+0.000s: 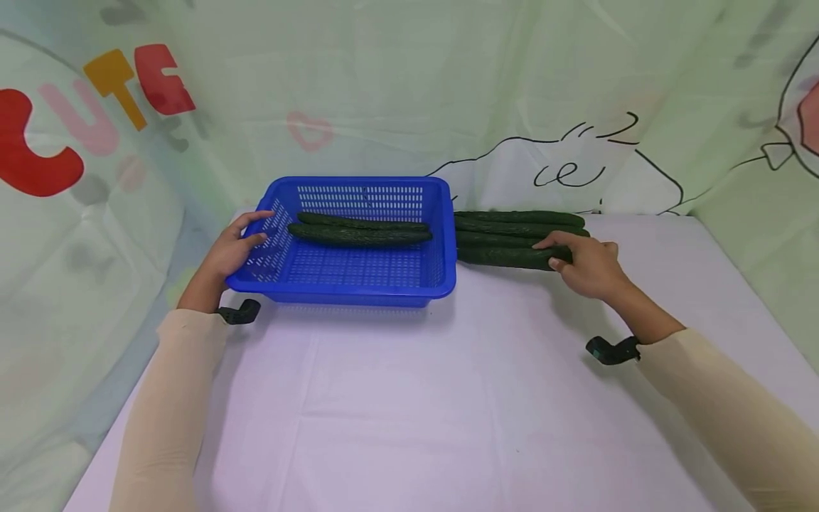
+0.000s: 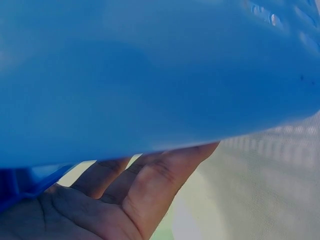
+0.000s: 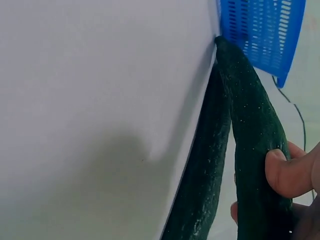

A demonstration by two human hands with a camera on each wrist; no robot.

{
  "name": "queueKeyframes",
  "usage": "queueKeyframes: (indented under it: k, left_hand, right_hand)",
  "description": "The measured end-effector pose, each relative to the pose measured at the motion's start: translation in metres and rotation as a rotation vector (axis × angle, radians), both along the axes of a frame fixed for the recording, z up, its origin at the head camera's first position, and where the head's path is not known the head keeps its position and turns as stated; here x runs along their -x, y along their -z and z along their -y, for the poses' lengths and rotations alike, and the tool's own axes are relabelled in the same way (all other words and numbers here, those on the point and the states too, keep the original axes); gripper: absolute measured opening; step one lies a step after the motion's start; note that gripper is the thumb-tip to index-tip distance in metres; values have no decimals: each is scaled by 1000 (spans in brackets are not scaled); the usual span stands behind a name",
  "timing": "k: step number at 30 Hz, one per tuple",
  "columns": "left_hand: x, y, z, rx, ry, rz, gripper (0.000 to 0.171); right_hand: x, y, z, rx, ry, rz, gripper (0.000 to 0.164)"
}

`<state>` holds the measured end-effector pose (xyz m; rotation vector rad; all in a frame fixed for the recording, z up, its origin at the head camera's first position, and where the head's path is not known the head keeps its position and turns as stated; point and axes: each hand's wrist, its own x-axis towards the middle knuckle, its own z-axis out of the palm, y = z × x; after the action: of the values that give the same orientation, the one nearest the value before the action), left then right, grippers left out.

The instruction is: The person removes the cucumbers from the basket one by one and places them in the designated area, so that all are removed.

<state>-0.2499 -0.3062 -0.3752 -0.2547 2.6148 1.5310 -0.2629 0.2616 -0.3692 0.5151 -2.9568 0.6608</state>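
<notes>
The basket [image 1: 352, 290] is showing plain blue, cucumbers [image 3: 252, 125] speckled dark green, sleeves [image 1: 169, 398] beige, the table [image 1: 397, 398] pale lilac.

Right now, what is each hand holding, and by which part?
The right hand grips a cucumber near the end away from the basket. The left hand holds the basket by its left rim.

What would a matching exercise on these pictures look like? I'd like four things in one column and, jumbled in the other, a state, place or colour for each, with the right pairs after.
Things:
1. Basket
2. Left hand
3. Right hand
4. Left sleeve

Descriptions:
A. Grips a cucumber
B. Beige
C. Touches the basket's rim
D. Blue, with slotted walls

Right pairs: 1-D, 2-C, 3-A, 4-B.
</notes>
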Motion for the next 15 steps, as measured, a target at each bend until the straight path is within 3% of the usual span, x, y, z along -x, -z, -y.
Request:
queueKeyframes:
  k: [8, 15]
  left_hand:
    - [1, 2, 1, 3, 5, -6, 48]
    - [2, 2, 1, 5, 1, -3, 48]
  right_hand:
    - [19, 5, 1, -52, -8, 94, 32]
    - [25, 14, -2, -47, 1, 95, 34]
